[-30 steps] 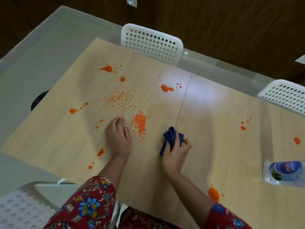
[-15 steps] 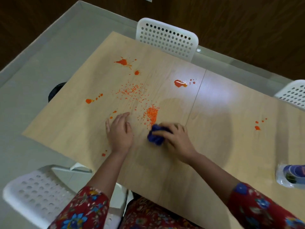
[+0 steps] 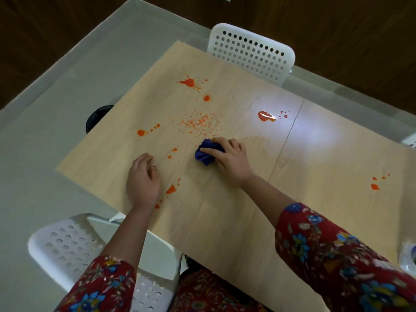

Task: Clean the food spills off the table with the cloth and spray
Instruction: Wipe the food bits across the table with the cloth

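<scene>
Wiping is the step in hand: the blue cloth [image 3: 203, 155] is bunched and gripped under the fingers of the right hand [image 3: 229, 158] and pressed on the table [image 3: 225, 221]. The scattered orange crumbs [image 3: 198, 123] just beyond it are judged to be next, so a forward push is called for. The left hand [image 3: 143, 179] is laid on the table beside it, with fingers loosely curled and nothing held. An orange blot [image 3: 171, 189] is seen just right of it.
</scene>
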